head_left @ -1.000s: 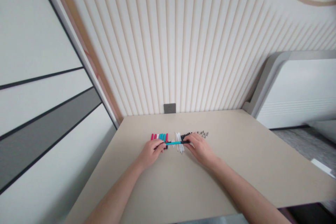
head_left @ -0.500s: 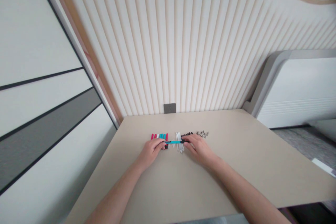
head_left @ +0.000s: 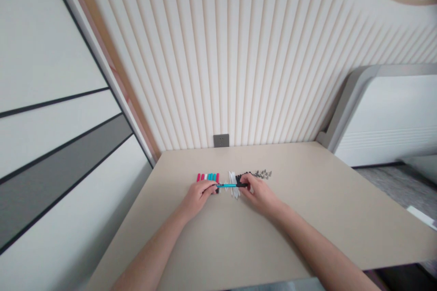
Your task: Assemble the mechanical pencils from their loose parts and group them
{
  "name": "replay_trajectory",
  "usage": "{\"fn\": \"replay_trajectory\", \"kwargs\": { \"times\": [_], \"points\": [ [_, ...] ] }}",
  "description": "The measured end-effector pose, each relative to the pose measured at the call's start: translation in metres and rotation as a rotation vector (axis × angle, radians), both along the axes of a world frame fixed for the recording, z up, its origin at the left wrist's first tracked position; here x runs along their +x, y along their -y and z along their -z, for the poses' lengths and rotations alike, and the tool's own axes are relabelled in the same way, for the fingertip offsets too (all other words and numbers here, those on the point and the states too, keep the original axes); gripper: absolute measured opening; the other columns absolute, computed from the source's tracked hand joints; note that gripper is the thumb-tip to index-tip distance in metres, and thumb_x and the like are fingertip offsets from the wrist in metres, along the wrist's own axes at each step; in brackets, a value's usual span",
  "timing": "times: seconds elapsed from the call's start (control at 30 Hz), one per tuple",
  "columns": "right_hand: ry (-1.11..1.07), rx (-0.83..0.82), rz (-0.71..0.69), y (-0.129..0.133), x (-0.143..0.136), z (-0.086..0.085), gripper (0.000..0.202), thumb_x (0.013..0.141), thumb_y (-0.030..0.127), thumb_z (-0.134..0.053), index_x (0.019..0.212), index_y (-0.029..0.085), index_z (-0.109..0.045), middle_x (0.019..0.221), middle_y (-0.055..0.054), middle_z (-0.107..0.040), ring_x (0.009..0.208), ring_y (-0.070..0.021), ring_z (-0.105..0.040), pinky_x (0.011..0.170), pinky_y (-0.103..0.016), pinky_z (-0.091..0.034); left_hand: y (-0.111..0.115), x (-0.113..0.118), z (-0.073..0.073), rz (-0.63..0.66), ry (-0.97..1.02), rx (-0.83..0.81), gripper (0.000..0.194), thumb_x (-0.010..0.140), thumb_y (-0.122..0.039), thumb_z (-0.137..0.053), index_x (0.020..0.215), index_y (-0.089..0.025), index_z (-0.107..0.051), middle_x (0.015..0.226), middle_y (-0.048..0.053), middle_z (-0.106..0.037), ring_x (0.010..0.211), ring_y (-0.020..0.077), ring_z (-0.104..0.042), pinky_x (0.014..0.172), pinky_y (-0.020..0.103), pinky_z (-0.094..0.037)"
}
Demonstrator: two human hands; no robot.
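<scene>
A blue pen (head_left: 228, 185) with black ends lies level between my two hands, just above the table. The fingers of my left hand (head_left: 200, 193) are closed round its left end. My right hand (head_left: 256, 189) pinches the black part at its right end. Behind my left hand lies a row of red, white and blue pen barrels (head_left: 208, 177), partly hidden by the fingers. Thin white refills (head_left: 232, 177) lie under and behind the pen. Several small black pieces (head_left: 243, 176) sit behind my right hand, partly covered by it.
Small grey metal-looking pieces (head_left: 264, 174) lie right of the black ones. The beige table (head_left: 205, 245) runs back to a ribbed wall with a dark socket (head_left: 221, 140). A white and grey cabinet (head_left: 68, 145) stands at the left, a pale headboard (head_left: 389, 113) at the right.
My right hand's fingers have shifted slightly along the pen's right end, and more of its black part shows. My left hand holds nearly the same place.
</scene>
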State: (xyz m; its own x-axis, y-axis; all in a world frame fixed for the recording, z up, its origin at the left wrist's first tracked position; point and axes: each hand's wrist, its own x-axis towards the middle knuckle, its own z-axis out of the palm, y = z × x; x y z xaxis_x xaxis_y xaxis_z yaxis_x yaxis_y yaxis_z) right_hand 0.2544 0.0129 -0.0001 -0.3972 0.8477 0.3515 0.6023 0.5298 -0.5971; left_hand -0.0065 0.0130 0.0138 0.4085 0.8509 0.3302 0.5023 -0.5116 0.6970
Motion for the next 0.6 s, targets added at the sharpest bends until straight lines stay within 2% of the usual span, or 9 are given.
{"fn": "replay_trajectory", "kwargs": {
  "times": [0.07,0.17,0.23,0.33,0.47,0.6],
  "points": [
    [-0.006,-0.007,-0.027,0.0003,-0.0002,0.0007,0.024,0.092,0.033,-0.051,0.112,0.021,-0.057,0.091,-0.005,-0.066,0.08,-0.0172,-0.059,0.075,-0.029,-0.044,-0.0001,0.0,0.0001,-0.003,0.002,-0.001,0.026,0.095,-0.032,-0.046,0.087,-0.018,-0.067,0.078,0.002,-0.07,0.073,0.0146,-0.064,0.071,0.022,-0.046],
    [-0.008,-0.003,-0.063,0.0006,-0.0007,0.0012,0.022,0.096,0.032,-0.044,0.103,0.021,-0.062,0.091,-0.006,-0.066,0.084,-0.0178,-0.06,0.077,-0.029,-0.044,-0.0003,-0.0003,0.0005,-0.005,0.001,-0.003,0.027,0.095,-0.034,-0.046,0.089,-0.018,-0.067,0.079,0.002,-0.07,0.074,0.0153,-0.064,0.072,0.023,-0.046],
    [-0.017,-0.006,-0.045,0.0007,-0.0011,0.001,0.018,0.094,0.03,-0.048,0.101,0.02,-0.06,0.089,-0.005,-0.065,0.08,-0.0173,-0.059,0.073,-0.028,-0.044,-0.0004,-0.0006,0.0006,-0.002,0.0,-0.007,0.028,0.095,-0.035,-0.046,0.089,-0.018,-0.067,0.079,0.003,-0.07,0.074,0.0155,-0.064,0.072,0.024,-0.046],
    [-0.026,-0.021,-0.033,0.0013,-0.0016,-0.0005,0.022,0.092,0.031,-0.052,0.11,0.021,-0.057,0.091,-0.004,-0.065,0.077,-0.0162,-0.058,0.07,-0.027,-0.045,-0.0004,-0.0007,0.0005,0.003,0.0,-0.019,0.028,0.095,-0.036,-0.045,0.09,-0.018,-0.067,0.078,0.003,-0.07,0.073,0.0156,-0.064,0.073,0.024,-0.046],
    [-0.017,-0.002,-0.11,0.0023,-0.0025,-0.0032,0.022,0.097,0.03,-0.043,0.104,0.022,-0.062,0.095,-0.005,-0.066,0.087,-0.0162,-0.059,0.079,-0.028,-0.044,-0.0003,-0.0005,0.0004,0.003,0.001,-0.019,0.028,0.095,-0.036,-0.046,0.091,-0.018,-0.067,0.079,0.003,-0.07,0.075,0.0158,-0.064,0.074,0.024,-0.046],
    [-0.016,-0.006,-0.066,0.0016,-0.0025,-0.0009,0.017,0.095,0.03,-0.047,0.098,0.021,-0.062,0.09,-0.004,-0.064,0.077,-0.0149,-0.058,0.07,-0.026,-0.044,-0.0007,-0.0005,0.0016,-0.009,-0.007,-0.016,0.027,0.095,-0.035,-0.045,0.091,-0.019,-0.067,0.079,0.002,-0.069,0.075,0.0157,-0.064,0.073,0.024,-0.045]
  ]
}}
